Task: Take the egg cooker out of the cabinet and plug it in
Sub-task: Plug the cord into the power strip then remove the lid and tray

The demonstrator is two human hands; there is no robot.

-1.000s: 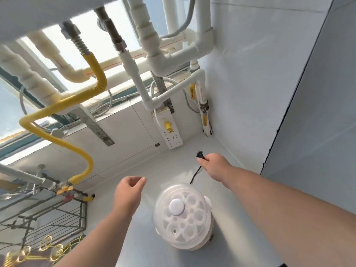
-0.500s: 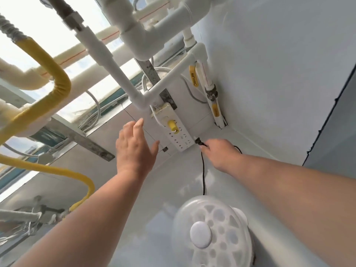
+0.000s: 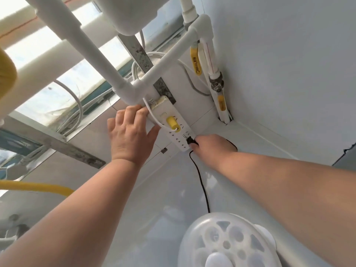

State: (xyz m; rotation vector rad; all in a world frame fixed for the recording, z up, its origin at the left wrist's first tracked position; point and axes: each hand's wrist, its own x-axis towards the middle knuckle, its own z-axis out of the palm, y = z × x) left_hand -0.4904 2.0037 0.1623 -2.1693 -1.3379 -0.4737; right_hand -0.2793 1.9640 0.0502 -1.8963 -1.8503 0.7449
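Observation:
The white egg cooker (image 3: 227,243) with its clear domed lid stands on the counter at the bottom of the view. Its black cord (image 3: 202,187) runs up to a black plug (image 3: 190,140). My right hand (image 3: 210,145) is shut on that plug and presses it against the lower sockets of the white power strip (image 3: 177,130) on the wall. My left hand (image 3: 133,132) lies flat against the strip's left side, fingers spread on its edge. A yellow plug (image 3: 172,122) sits in an upper socket.
White pipes (image 3: 107,60) cross overhead just above the strip. A vertical pipe with a valve (image 3: 216,83) and yellow handles stands in the corner to the right. A yellow gas hose (image 3: 38,186) runs at the left. The white wall closes the right side.
The view has moved closer to the wall. My left hand went from the air onto the strip's side, and my right hand has brought the plug up to the strip's sockets.

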